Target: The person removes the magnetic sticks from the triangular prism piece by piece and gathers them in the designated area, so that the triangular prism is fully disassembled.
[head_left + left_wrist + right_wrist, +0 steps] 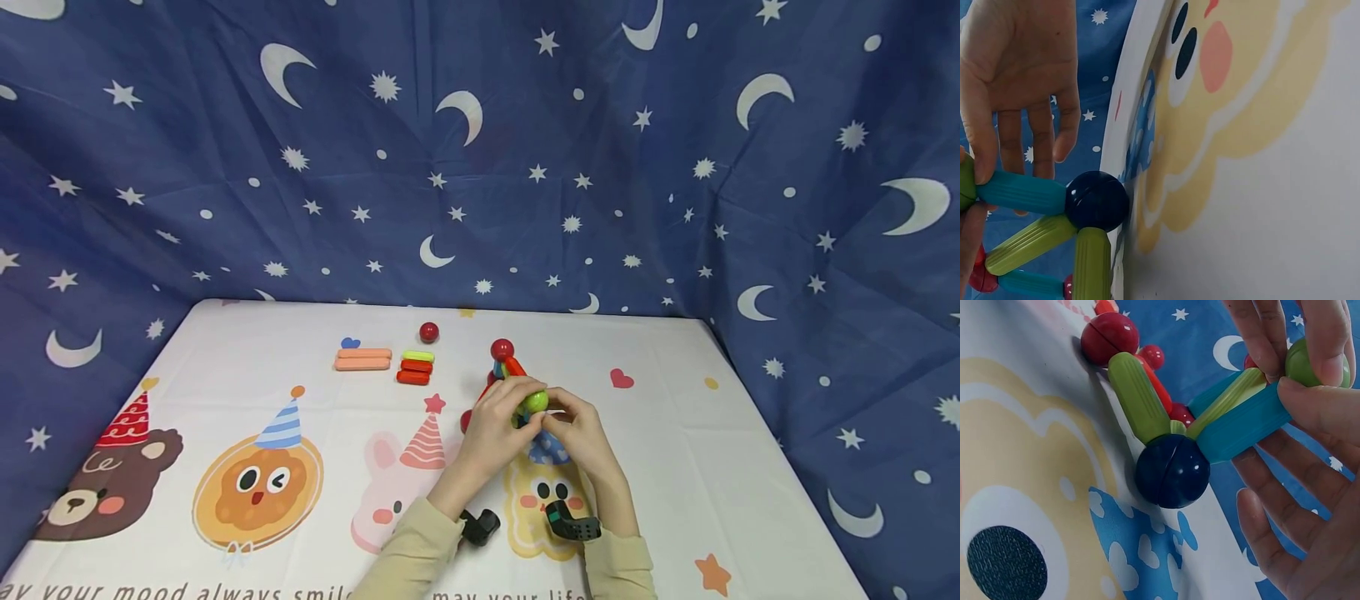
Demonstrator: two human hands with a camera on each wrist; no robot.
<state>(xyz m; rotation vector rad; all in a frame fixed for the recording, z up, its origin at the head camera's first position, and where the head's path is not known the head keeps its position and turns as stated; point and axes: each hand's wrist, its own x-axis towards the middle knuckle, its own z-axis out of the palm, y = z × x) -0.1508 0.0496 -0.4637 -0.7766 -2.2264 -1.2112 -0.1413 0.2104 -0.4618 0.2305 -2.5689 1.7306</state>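
Two hands are counted, the left hand (pixel 497 427) and the right hand (pixel 577 432). One loose red ball (pixel 428 332) is seen on the desk (pixel 750 467). Five loose sticks are counted: two orange sticks (pixel 363 359), one yellow-green stick (pixel 417 357), two red sticks (pixel 414 372).

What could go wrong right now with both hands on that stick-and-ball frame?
The left hand and right hand pinch at the green ball; squeezing or twisting might pop the teal stick off the dark blue ball. A detached ball could roll across the table, as the loose red ball suggests.
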